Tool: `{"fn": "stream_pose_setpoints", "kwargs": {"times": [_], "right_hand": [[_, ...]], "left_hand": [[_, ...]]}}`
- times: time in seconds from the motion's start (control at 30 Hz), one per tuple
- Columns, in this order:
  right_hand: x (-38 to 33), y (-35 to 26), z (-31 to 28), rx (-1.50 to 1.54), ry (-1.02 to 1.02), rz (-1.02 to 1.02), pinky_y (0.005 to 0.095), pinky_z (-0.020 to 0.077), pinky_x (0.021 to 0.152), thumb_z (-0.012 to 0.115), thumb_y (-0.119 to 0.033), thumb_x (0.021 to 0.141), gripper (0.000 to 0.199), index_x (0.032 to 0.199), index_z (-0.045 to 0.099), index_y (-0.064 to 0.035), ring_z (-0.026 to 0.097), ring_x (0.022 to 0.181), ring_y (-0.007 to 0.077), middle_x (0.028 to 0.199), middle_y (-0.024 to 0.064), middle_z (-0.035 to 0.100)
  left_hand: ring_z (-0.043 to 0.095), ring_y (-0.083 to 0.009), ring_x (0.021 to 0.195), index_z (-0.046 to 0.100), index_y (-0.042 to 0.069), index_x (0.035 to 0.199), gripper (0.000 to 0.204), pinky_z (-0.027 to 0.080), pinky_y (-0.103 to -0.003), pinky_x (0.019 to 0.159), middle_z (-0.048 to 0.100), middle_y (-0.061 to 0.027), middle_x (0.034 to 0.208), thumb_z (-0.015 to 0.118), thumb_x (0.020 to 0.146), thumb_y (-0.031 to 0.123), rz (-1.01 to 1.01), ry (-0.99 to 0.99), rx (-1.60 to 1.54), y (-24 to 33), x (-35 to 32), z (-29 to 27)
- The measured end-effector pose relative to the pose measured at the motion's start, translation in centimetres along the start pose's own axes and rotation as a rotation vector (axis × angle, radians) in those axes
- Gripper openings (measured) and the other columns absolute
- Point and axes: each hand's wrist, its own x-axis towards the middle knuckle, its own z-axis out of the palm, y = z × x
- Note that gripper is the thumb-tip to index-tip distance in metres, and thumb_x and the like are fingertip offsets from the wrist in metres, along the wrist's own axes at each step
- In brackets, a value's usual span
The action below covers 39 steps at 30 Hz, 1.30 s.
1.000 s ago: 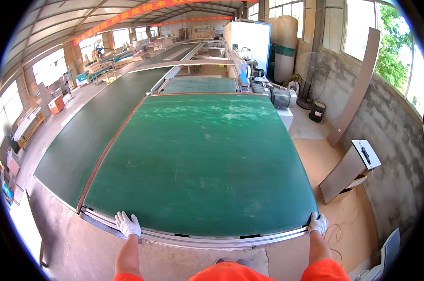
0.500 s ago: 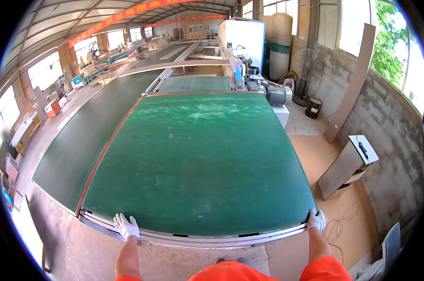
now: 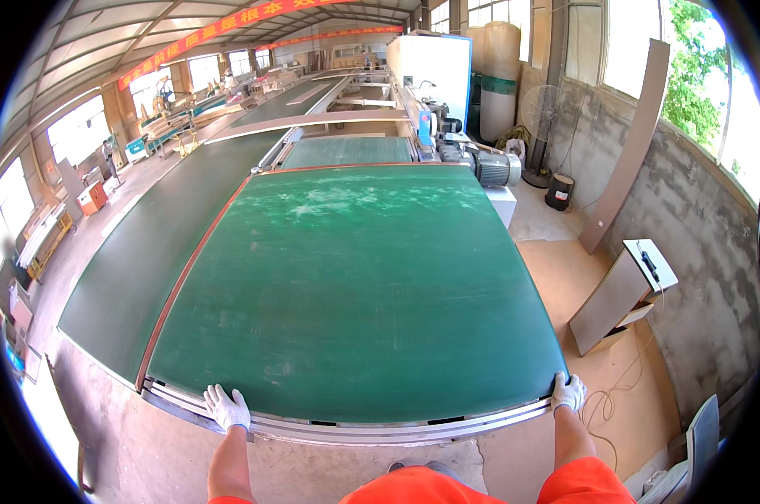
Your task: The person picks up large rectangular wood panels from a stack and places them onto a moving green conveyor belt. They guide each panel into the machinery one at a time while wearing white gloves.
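Observation:
A wide green conveyor belt (image 3: 359, 294) fills the middle of the view, with whitish scuffs toward its far end. My left hand (image 3: 227, 408), in a white knit glove, rests at the belt's near left edge, fingers spread and thumb apart. At the near right corner, my gloved right hand (image 3: 569, 392) lies over the edge with its fingers stretched forward. Neither hand holds anything. Between them runs a silver metal rail (image 3: 397, 433) along the belt's front.
A darker belt (image 3: 144, 277) runs along the left. Beyond the green belt are a grey motor (image 3: 493, 168) and a long board (image 3: 312, 124) lying across the frame. To the right stand a small cabinet (image 3: 611, 302), a leaning plank (image 3: 628, 151) and a floor cable (image 3: 602, 412).
The pale marks on the green belt sit in different places, so its surface has moved. Both hands keep their places at the near edge.

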Motion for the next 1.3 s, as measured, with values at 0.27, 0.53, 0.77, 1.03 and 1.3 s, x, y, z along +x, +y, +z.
{"fn": "stream_pose_setpoints", "kwargs": {"times": [0.27,0.53,0.77,1.03,1.3], "right_hand": [[0.43,0.41,0.21,0.005,0.012,-0.007,0.0491,0.0462,0.118,0.059,-0.067,0.099,0.073,0.141,0.072,-0.0088,0.055,0.142,0.0348,0.142,0.0161,0.071],[0.3,0.06,0.07,0.002,-0.003,0.011,0.0479,0.0459,0.119,0.061,-0.066,0.101,0.072,0.143,0.071,-0.0089,0.054,0.145,0.0345,0.144,0.0159,0.07],[-0.13,-0.24,-0.2,0.003,-0.009,0.012,0.0478,0.0458,0.12,0.061,-0.065,0.101,0.071,0.144,0.07,-0.0088,0.055,0.144,0.0343,0.145,0.016,0.07],[0.1,0.01,0.08,0.008,0.005,0.005,0.0478,0.0456,0.12,0.062,-0.064,0.101,0.071,0.144,0.07,-0.0078,0.055,0.144,0.0348,0.145,0.0159,0.07],[0.02,-0.04,0.1,0.007,0.005,-0.002,0.048,0.0454,0.12,0.062,-0.065,0.1,0.072,0.144,0.07,-0.008,0.055,0.143,0.0351,0.144,0.0163,0.07]], "left_hand": [[0.034,-0.0417,0.164,0.055,-0.004,0.159,0.067,0.023,-0.054,0.136,0.044,-0.0244,0.173,0.058,0.108,0.041,0.003,0.003,0.011,0.47,-0.14,-0.06],[0.035,-0.0423,0.163,0.055,-0.004,0.158,0.067,0.023,-0.054,0.136,0.045,-0.0245,0.172,0.058,0.108,0.041,0.0,0.0,0.012,0.4,-0.17,-0.1],[0.035,-0.0424,0.164,0.055,-0.004,0.158,0.067,0.023,-0.054,0.136,0.045,-0.0252,0.172,0.059,0.107,0.04,0.002,0.014,0.004,0.15,-0.12,0.08],[0.034,-0.0421,0.164,0.055,-0.004,0.159,0.067,0.023,-0.054,0.137,0.045,-0.0249,0.173,0.058,0.108,0.04,-0.007,-0.002,0.003,0.34,-0.12,-0.09],[0.034,-0.0421,0.164,0.054,-0.003,0.159,0.067,0.023,-0.054,0.137,0.044,-0.0242,0.173,0.057,0.108,0.041,-0.012,-0.007,0.002,0.4,-0.14,-0.31]]}}
